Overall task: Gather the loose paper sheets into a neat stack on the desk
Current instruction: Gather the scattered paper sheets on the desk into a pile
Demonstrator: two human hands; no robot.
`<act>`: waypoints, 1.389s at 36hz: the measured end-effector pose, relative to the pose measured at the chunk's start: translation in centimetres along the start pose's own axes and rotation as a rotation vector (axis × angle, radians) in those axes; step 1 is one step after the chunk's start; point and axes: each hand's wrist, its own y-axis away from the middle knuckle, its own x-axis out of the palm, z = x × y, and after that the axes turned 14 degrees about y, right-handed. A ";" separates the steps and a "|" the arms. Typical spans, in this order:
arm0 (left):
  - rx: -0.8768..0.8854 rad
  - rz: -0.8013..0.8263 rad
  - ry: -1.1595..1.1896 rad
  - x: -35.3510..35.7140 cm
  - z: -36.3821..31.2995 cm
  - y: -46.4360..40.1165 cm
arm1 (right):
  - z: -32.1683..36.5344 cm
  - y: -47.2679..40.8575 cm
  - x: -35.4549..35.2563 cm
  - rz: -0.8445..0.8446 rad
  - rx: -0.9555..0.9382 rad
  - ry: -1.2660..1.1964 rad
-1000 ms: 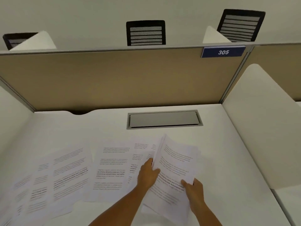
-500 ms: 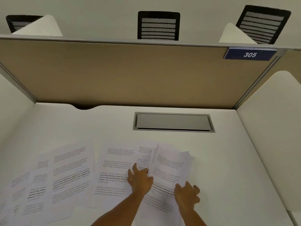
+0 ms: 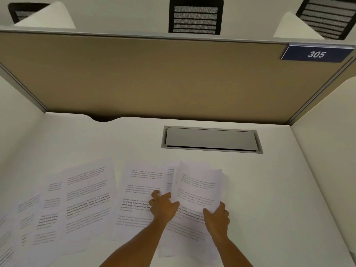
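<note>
While my right hand [image 3: 216,218] pinches the near right edge of the gathered stack [image 3: 196,191], thumb on top and fingers curled under, my left hand [image 3: 163,206] lies on the sheet beside it with its fingers bent together against the stack's left edge. That stack sits at about five o'clock on the white desk [image 3: 269,199], its long axis running from me toward roughly one o'clock, its far end fanned so several page edges show; I cannot count them. Just left, touching it, lies one loose sheet [image 3: 138,197], long axis near twelve o'clock. Out at eight o'clock overlap more loose pages [image 3: 77,201], at least three, tilted toward one o'clock. One grey cable hatch [image 3: 211,139] sits at twelve o'clock. Beyond the tan partition [image 3: 154,74], with one blue "305" plate [image 3: 316,54], stand three black chairs [image 3: 195,16].
</note>
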 end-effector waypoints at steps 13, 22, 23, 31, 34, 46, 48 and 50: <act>0.035 0.004 0.150 -0.2 0.0 -0.5 | 1.2 -1.2 -0.2 0.032 -0.019 -0.137; 0.062 -0.027 0.032 -0.7 0.4 -0.8 | 1.6 -2.6 -0.7 0.153 0.004 -0.392; 0.053 -0.047 -0.004 -0.7 0.2 -0.8 | 1.7 -2.8 -0.7 0.168 0.022 -0.405; 0.056 0.055 0.494 -1.7 0.1 -0.3 | 0.9 -2.6 -1.2 0.242 -0.031 -0.452; 0.053 0.152 0.487 -2.0 0.1 -0.1 | 0.4 -1.8 -1.6 0.280 -0.090 -0.459; 0.125 0.262 0.661 -5.0 1.2 2.8 | -0.4 1.2 -1.9 0.323 -0.107 -0.597; 0.130 0.225 0.716 -6.2 1.6 2.9 | 0.2 1.7 -1.7 0.326 -0.130 -0.615; 0.150 0.175 0.740 -7.5 2.0 2.9 | 0.9 2.4 -1.3 0.340 -0.158 -0.627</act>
